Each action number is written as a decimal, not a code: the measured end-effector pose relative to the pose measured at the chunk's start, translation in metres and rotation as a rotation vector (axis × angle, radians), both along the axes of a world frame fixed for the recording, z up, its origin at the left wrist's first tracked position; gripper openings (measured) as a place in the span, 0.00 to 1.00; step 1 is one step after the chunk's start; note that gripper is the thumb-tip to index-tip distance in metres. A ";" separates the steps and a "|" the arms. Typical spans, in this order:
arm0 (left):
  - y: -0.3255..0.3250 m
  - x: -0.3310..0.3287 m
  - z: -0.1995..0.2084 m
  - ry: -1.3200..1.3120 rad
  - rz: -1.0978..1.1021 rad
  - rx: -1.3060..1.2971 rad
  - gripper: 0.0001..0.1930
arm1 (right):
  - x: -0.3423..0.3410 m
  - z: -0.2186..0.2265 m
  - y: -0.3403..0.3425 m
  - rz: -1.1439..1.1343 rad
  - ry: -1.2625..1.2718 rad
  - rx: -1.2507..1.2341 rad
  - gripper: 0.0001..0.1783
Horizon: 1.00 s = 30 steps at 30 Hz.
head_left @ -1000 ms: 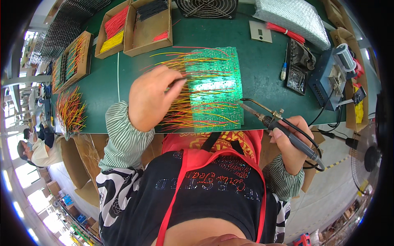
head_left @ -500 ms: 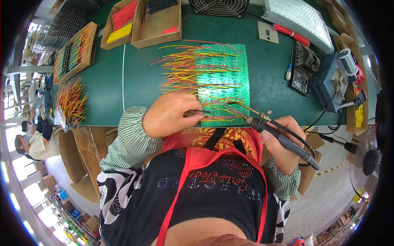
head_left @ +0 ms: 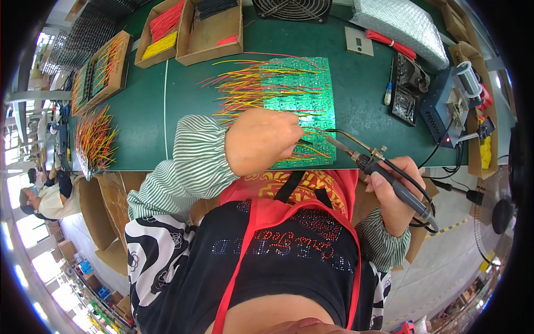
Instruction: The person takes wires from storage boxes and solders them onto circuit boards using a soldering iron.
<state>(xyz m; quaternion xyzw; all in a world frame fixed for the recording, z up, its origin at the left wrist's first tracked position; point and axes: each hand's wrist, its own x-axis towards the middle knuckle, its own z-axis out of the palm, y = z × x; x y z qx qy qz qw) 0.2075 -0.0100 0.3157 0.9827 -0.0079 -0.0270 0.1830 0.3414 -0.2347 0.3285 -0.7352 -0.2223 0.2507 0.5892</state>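
Note:
A green circuit-board panel point(head_left: 300, 100) lies at the near edge of the bench, with many red and yellow wires point(head_left: 239, 92) fanning out over its left side. My left hand point(head_left: 261, 139) is over the lower left part of the panel, fingers pinched. A thin dark thing shows beside its fingertips; its kind is mostly hidden by the hand. My right hand point(head_left: 389, 183) grips a soldering iron point(head_left: 392, 186) with a curved metal feed tube above its tip. The iron's tip points left, at the lower right of the panel, close to my left fingertips.
Cardboard boxes point(head_left: 208, 55) of red, yellow and black wires stand at the back. A wire bundle point(head_left: 94, 139) lies left. On the right are a blue soldering station point(head_left: 442, 108) with a solder spool point(head_left: 468, 78), a black tray point(head_left: 403, 106), a brush point(head_left: 387, 93) and cables.
My left hand has moved right and slightly up, farther over the panel. The right hand with the soldering iron has shifted slightly right, its tip still at the lower part of the panel.

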 end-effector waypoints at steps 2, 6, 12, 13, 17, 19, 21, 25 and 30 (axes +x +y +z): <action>-0.003 0.002 0.002 0.038 -0.025 0.068 0.05 | 0.001 -0.001 -0.001 -0.016 0.016 0.011 0.10; -0.017 0.002 0.006 0.012 -0.043 0.253 0.04 | 0.002 0.000 -0.004 -0.016 0.023 0.028 0.10; -0.024 -0.004 0.016 -0.034 -0.006 0.263 0.04 | 0.005 -0.004 -0.007 -0.005 -0.004 0.033 0.10; -0.022 -0.007 0.017 -0.048 -0.019 0.208 0.05 | 0.005 -0.006 -0.008 0.001 -0.021 0.038 0.10; -0.022 -0.018 0.008 0.014 -0.045 0.095 0.05 | 0.003 -0.005 -0.007 0.024 -0.042 0.012 0.10; -0.021 -0.023 0.000 -0.001 0.022 -0.035 0.06 | 0.001 -0.004 -0.004 0.052 0.005 0.043 0.10; -0.016 -0.025 0.009 0.005 0.101 -0.121 0.08 | 0.001 -0.006 -0.004 0.081 -0.007 0.033 0.10; 0.002 -0.035 0.010 -0.060 0.303 -0.308 0.09 | -0.002 -0.011 -0.002 0.110 -0.009 0.067 0.10; 0.003 -0.046 0.008 -0.036 0.468 -0.410 0.07 | -0.008 -0.012 0.008 0.189 -0.012 0.051 0.10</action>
